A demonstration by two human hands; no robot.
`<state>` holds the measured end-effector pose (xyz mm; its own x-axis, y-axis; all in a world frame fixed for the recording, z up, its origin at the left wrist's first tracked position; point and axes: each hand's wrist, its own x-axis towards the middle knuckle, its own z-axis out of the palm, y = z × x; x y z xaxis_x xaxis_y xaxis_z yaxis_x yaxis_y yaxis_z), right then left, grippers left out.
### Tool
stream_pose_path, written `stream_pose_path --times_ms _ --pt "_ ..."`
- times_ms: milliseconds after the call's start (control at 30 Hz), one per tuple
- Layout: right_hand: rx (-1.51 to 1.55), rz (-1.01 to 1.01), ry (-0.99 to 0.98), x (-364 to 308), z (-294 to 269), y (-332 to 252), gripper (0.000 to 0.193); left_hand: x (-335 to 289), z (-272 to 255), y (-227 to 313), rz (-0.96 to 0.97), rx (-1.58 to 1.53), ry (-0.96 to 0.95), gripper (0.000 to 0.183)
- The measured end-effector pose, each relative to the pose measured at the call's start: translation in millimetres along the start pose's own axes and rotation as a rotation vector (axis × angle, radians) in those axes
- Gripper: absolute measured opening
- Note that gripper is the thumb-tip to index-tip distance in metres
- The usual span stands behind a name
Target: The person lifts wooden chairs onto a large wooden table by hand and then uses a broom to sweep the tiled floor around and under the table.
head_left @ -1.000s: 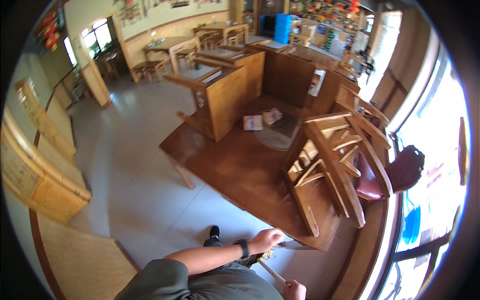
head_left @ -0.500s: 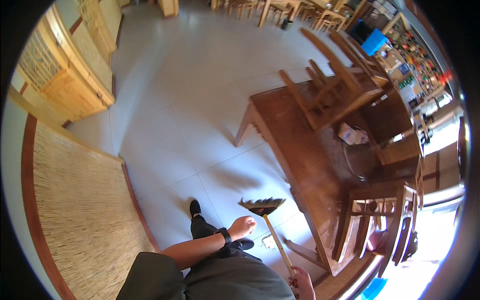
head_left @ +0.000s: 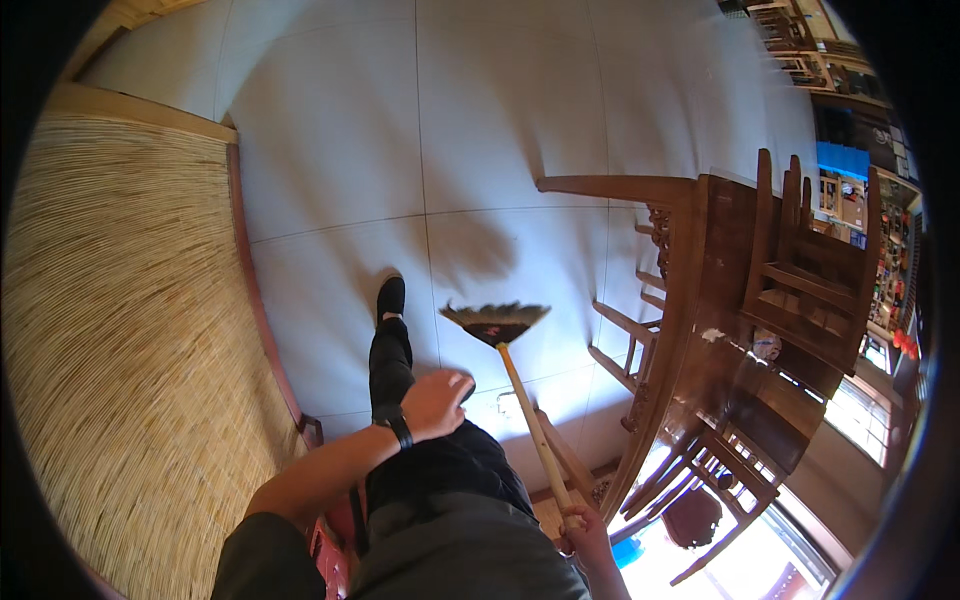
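Broom [head_left: 529, 420] lies ahead of the right hand [head_left: 588, 533], long axis running from that hand forward and a bit left. Right hand wrapped around the handle near its back end, so it's the nearer one. Left hand [head_left: 437, 405] sits left of the handle and farther forward, off it; fingers look partly curled, nothing visible in it, palm side hidden, can't tell how closed. Bristles [head_left: 495, 318] fan out ahead of both hands, over the floor [head_left: 330, 160]; contact with it unclear. Table [head_left: 690, 290] to the right of the bristles, shoe [head_left: 391, 296] to their left, apart.
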<state>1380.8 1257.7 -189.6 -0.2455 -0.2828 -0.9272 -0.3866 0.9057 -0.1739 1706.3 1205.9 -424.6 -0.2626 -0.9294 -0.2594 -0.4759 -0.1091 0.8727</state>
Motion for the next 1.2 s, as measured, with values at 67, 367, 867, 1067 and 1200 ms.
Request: stream_pose_path --times_ms 67,367,867,1067,1200 --pt "-0.129 0.065 -0.048 -8 10 -25 0.026 1 13 11 0.178 0.135 -0.085 0.063" --pt "0.417 0.169 -0.559 127 -17 -10 0.029 67 76 -8 0.196 0.124 -0.325 0.008" --pt "1.514 -0.447 0.263 675 -235 80 0.081 50 190 -146 0.05 0.427 -0.223 0.019" --pt "1.65 -0.733 0.499 727 -333 105 0.072 73 206 -140 0.093 0.37 -0.213 0.029" --pt "1.65 -0.814 0.636 740 -377 127 0.062 78 213 -145 0.139 0.341 -0.13 0.032"
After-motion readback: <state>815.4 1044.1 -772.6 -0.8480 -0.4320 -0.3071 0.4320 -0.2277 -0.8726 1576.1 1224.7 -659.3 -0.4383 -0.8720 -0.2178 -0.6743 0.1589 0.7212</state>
